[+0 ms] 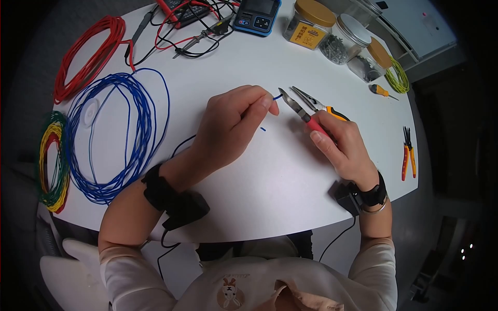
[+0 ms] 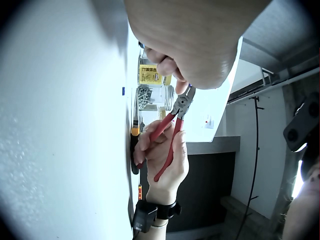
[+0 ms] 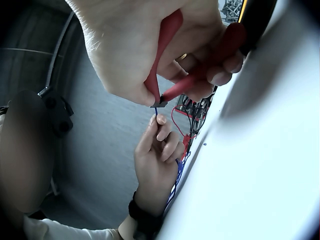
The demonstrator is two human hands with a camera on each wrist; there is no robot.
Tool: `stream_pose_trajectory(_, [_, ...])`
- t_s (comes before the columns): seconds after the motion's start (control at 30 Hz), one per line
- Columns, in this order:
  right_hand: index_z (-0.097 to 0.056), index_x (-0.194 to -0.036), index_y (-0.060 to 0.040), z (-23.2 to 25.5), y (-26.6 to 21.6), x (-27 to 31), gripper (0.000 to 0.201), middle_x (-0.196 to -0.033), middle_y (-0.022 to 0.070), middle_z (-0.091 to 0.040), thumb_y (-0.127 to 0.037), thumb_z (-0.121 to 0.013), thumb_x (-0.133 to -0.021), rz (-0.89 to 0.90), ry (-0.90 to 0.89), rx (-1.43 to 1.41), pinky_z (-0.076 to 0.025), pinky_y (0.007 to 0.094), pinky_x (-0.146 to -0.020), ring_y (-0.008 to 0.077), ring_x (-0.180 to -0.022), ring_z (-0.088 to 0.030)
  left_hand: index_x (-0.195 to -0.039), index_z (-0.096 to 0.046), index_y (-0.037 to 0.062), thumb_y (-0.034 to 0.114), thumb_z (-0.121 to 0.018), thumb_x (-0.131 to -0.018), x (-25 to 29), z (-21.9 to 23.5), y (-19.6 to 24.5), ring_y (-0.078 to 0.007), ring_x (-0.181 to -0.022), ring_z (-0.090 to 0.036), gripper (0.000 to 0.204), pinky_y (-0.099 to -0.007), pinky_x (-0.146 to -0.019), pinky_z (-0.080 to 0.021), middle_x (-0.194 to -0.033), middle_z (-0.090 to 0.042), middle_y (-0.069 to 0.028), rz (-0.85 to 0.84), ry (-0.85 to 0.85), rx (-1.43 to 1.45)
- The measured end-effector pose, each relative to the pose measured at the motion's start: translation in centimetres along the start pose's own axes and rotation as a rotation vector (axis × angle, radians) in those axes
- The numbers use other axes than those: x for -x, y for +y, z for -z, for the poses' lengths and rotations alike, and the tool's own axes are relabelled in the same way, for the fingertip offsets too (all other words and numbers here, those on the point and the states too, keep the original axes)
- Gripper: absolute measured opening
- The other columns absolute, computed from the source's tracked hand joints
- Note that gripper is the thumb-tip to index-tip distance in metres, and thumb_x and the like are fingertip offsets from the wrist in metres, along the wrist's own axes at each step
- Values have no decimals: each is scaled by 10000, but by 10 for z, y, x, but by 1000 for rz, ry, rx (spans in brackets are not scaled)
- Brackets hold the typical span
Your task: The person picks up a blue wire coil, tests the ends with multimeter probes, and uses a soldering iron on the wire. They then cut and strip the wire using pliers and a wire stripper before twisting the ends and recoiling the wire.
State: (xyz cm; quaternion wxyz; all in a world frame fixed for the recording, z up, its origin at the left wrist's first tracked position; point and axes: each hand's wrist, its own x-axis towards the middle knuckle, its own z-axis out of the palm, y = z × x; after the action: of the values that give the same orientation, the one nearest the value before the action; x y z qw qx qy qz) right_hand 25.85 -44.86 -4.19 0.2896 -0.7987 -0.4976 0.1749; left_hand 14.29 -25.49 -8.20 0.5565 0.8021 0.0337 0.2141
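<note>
My left hand [image 1: 232,122] pinches a blue wire [image 3: 156,111] between thumb and forefinger, with a short end sticking out past the fingertips. In my right hand [image 1: 343,145] is a pair of red-handled cutting pliers [image 2: 181,105], its handles spread within the curled fingers. The wire's end meets the pliers' tips in the right wrist view. From behind the left hand the wire runs back toward a large blue wire coil [image 1: 147,124] on the left. A tiny blue offcut [image 1: 263,129] lies on the white table [image 1: 270,186] below the hands.
Needle-nose pliers [image 1: 309,100] lie just beyond the right hand. Red [image 1: 102,61] and multicoloured wire coils [image 1: 61,171] are at the left; a multimeter [image 1: 181,11], probes and a blue tester [image 1: 257,18] at the back. Jars [image 1: 342,39], a screwdriver [image 1: 380,90] and wire strippers [image 1: 408,155] stand or lie rightward.
</note>
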Motion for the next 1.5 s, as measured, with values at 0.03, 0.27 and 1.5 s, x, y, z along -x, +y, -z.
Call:
stream_pose_trajectory(0.03, [-562,-891,21,0,0,0,346,-626,152,-493,-325,-537,-878,-1,1,3,-385,325,-545,263,-554,-481,-793,-604,1,134,-453,-916,0,0,0,-98,-486,-404,236,-258,-474,-340,-597,-517,-53,-7,1,1])
stream_pose_trajectory(0.27, [-560,-915,20,-1,2,0,372,-634,155,-497,-348,-519,-881,-27,4,-26,-392,334,-556,268,-559,-488,-831,-601,16,154,-428,-935,1,0,0,-28,-542,-332,244,-197,-500,-279,-620,-468,22,14,-19,31])
stream_pose_trajectory(1.5, [-568,-943,30,0,5,-3,393,-688,157,-517,-354,-523,-876,-22,-15,-45,-398,321,-581,252,-602,-491,-837,-598,7,156,-423,-934,0,-1,-1,-33,-531,-321,249,-199,-497,-275,-590,-426,25,1,-15,19])
